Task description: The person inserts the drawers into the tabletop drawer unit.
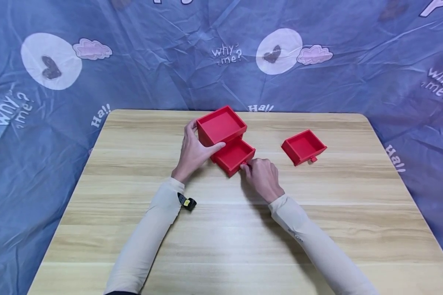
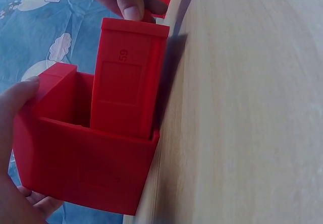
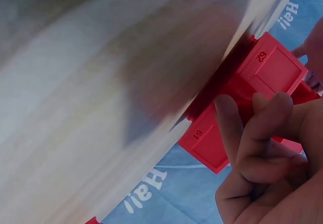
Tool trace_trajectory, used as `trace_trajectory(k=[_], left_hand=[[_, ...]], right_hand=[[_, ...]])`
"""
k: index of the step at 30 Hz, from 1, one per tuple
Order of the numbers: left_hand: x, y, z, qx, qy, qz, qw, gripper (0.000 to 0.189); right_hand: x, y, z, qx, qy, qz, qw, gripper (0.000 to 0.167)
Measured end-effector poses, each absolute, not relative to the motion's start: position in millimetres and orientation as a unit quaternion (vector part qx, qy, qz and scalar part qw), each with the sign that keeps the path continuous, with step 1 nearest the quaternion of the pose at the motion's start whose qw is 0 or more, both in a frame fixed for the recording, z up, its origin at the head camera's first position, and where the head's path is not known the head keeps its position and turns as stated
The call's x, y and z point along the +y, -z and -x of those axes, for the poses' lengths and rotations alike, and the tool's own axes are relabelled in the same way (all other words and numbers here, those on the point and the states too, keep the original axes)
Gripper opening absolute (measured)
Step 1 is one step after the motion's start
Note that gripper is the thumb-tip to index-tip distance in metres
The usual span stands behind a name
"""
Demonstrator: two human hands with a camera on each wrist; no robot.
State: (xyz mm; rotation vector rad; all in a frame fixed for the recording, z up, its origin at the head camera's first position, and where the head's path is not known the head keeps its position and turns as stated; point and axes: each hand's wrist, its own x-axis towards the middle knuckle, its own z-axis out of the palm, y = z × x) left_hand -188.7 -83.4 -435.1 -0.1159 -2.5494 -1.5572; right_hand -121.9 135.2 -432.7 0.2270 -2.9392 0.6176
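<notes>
A red box cabinet (image 1: pixel 221 125) with an open tray top stands near the back middle of the table. My left hand (image 1: pixel 195 153) grips it from the left, thumb across its front and fingers behind. Out of its lower slot sticks a red drawer (image 1: pixel 233 155), most of its length showing. The fingers of my right hand (image 1: pixel 262 176) pinch the small knob at the drawer's front. In the left wrist view the drawer's side (image 2: pixel 126 77) bears the number 59, and its rear end is inside the cabinet (image 2: pixel 91 168).
A second red drawer (image 1: pixel 304 147) with a small knob lies to the right on the wooden table (image 1: pixel 221 246). Behind the table hangs a blue printed cloth (image 1: pixel 162 61). A black wrist device (image 1: pixel 187 202) sits on the left sleeve.
</notes>
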Motion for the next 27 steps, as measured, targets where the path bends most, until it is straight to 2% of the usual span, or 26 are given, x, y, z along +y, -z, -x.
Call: trace_trajectory(k=[17,27], left_hand=[[-83.3,434.3,190.5,-0.854,0.515,0.033,0.073,0.108],[-83.6,434.8,189.2,-0.853,0.516,0.037,0.074,0.107]], right_hand=[[127.8,433.2,125.3,-0.974,-0.203,-0.085,0.054,0.024],[120.5,436.9,134.6,-0.972,-0.210,-0.095,0.054,0.022]])
